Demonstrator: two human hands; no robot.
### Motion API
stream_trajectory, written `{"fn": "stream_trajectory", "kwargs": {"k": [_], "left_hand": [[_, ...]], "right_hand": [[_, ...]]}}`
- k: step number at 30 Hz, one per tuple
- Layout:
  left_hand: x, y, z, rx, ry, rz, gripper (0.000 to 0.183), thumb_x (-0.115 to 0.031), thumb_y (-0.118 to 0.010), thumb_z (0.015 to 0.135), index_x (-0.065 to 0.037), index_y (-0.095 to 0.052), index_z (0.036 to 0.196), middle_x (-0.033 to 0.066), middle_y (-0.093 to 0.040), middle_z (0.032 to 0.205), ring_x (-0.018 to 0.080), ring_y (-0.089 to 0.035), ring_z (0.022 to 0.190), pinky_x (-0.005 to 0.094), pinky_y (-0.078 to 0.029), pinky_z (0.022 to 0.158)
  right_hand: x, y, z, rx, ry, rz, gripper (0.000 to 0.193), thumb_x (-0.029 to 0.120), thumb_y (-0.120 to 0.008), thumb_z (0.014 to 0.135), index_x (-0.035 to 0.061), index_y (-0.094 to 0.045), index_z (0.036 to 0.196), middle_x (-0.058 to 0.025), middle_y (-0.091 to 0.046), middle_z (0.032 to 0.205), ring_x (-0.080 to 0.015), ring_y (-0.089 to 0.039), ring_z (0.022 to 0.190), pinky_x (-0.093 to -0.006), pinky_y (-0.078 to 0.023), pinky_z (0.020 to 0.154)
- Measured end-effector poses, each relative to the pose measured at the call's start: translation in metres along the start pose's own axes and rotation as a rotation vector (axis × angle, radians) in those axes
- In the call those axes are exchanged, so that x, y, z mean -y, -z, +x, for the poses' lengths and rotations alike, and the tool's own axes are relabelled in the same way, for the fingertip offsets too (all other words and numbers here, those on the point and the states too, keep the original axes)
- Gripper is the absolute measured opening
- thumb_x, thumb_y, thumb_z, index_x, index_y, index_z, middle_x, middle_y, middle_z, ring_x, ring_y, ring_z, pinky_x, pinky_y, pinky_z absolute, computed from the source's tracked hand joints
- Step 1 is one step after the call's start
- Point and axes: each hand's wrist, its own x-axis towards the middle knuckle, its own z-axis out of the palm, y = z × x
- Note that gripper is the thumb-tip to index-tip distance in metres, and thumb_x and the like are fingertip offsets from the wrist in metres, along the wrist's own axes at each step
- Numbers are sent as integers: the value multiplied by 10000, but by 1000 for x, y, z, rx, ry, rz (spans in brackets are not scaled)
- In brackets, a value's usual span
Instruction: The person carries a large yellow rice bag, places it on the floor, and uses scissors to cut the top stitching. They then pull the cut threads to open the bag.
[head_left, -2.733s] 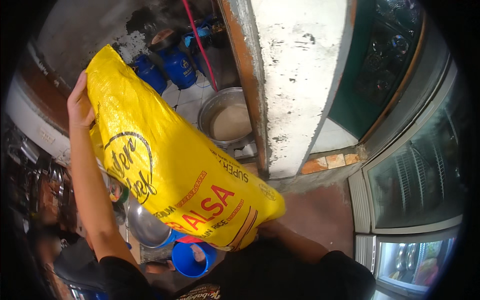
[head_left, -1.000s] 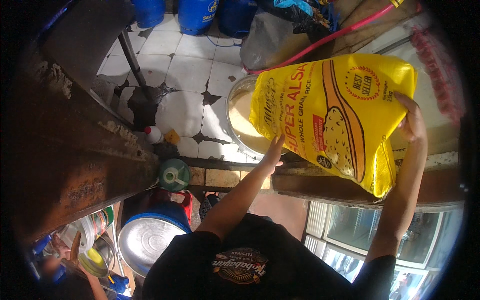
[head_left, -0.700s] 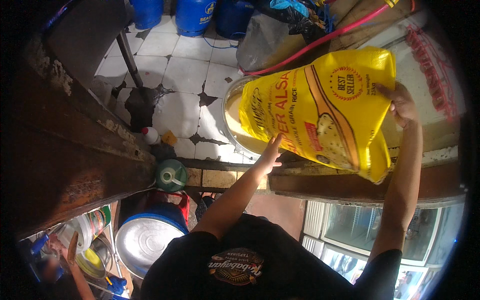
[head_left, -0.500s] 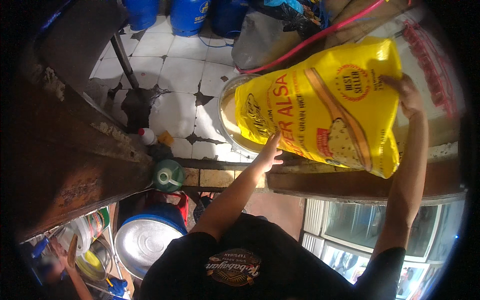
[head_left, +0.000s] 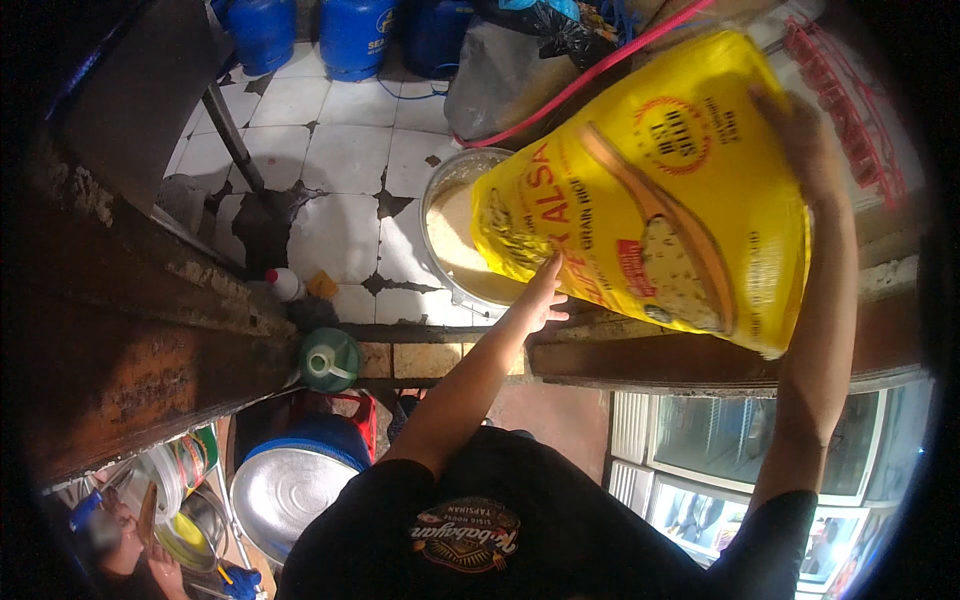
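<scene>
A large yellow rice sack point(head_left: 650, 200) with a picture of a wooden spoon is tilted, its narrow end down over a round metal basin point(head_left: 432, 215). Pale rice point(head_left: 455, 235) lies in the basin; the sack's mouth hides part of it. At the sack's wide end, my right hand point(head_left: 808, 150) grips the edge, some of its fingers lost in shadow. My left hand point(head_left: 540, 300) touches the near side close to the mouth, its fingers stretched out and apart.
Blue gas cylinders point(head_left: 355, 40) stand on cracked white tiles. A pink hose point(head_left: 590, 85) runs behind the sack. A green container point(head_left: 330, 360) is by the low ledge. At lower left are a silver lid point(head_left: 290, 495) and another person's hand point(head_left: 165, 570). A glass-front cabinet point(head_left: 760, 450) is at right.
The sack's wide end has swung up and away from me, my right hand moving with it. More of the rice in the basin shows. My left hand stays near the mouth.
</scene>
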Motion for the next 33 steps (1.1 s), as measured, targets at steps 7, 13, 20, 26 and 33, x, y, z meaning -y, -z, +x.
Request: {"fn": "stream_trajectory", "kwargs": {"k": [7,13,20,26,33], "left_hand": [[-7,-4,-1,2,-10,-7,1060,-735,-516,938,-187,54,1645,263,-48,1677,523,-222,1496,718,-328,1124],[-3,-4,-1,28,-12,7,1059,-727,-527,937,-195,54,1645,273,-57,1672,528,-228,1491,708,-356,1110],[3,0,-1,14,25,23,1040,-715,-523,946,-197,45,1647,276,-63,1671,541,-221,1489,702,-352,1113],[9,5,-6,-37,44,27,1000,-713,-510,951,-186,-28,1651,271,-79,1672,538,-224,1490,698,-361,1108],[8,6,-11,-70,56,59,1006,-720,-543,927,-211,-67,1653,262,-106,1671,539,-267,1471,687,-394,1085]], "right_hand": [[-2,21,3,-136,183,-334,448,401,-666,985,17,-686,1216,-147,-762,956,-209,-732,839,-369,-542,780],[4,19,-11,-218,226,-406,427,387,-675,980,9,-692,1180,-158,-764,932,-231,-747,832,-370,-552,762],[3,29,-21,-194,197,-424,466,319,-709,961,15,-653,1310,-168,-764,1037,-207,-761,845,-348,-592,767],[-1,44,-30,-177,143,-406,439,277,-707,970,13,-641,1314,-168,-752,1109,-193,-759,891,-336,-595,796],[-18,60,-32,-160,268,-377,409,245,-711,955,17,-643,1289,-173,-741,1123,-239,-729,997,-363,-557,864]]}}
